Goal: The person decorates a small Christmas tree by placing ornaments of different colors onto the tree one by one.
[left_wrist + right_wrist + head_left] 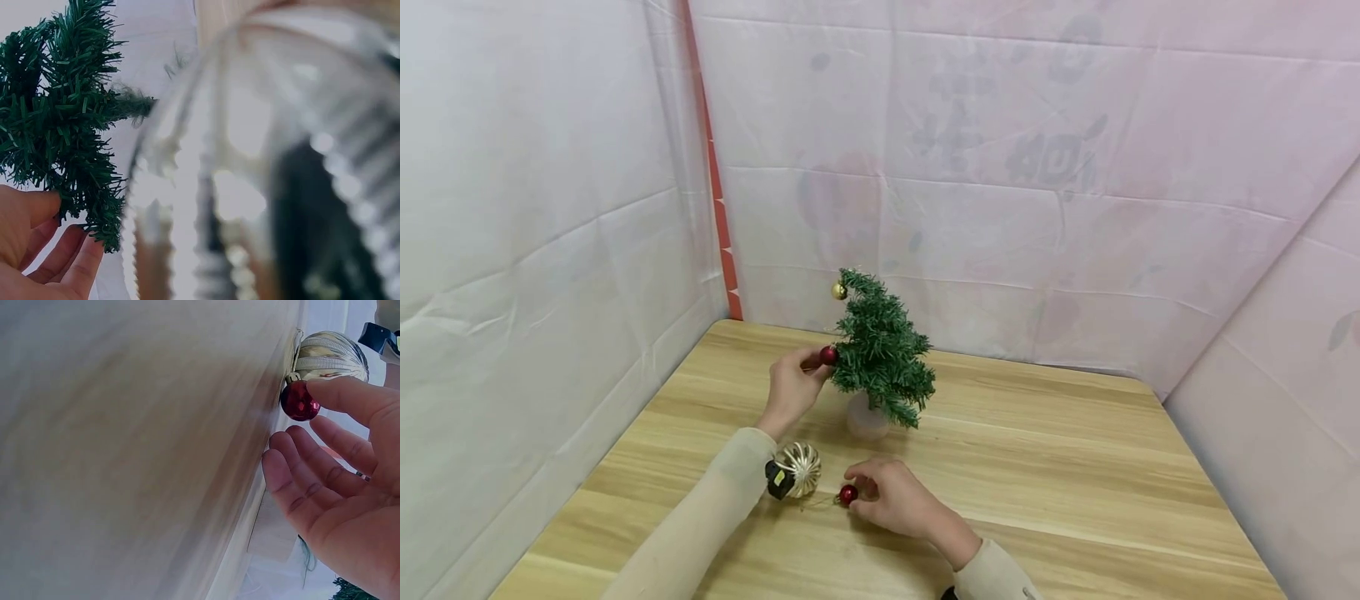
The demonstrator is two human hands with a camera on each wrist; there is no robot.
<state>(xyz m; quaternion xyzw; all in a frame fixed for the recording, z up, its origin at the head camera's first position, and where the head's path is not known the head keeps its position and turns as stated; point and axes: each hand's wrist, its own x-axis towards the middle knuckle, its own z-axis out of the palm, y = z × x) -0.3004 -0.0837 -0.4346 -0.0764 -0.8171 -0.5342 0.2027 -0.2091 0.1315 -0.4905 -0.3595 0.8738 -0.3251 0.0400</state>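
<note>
A small green artificial Christmas tree (883,350) stands upright on a pale round base (867,417). My left hand (793,387) is at its left side, thumb and fingers pinching a low branch end (100,206). Beside these fingertips in the head view is a dark red bauble (828,356); the left wrist view does not show it. Close to the tabletop, my right hand (895,496) pinches another red bauble (300,401) between thumb and index finger, the other fingers loosely bent. A thin string runs from its cap.
A large ribbed gold-silver bauble (801,469) appears just beside the black wrist camera (778,479) and fills much of the left wrist view. High on the tree hangs a small gold bauble (839,291). Pale curtains (1000,167) surround the wooden table (1075,467).
</note>
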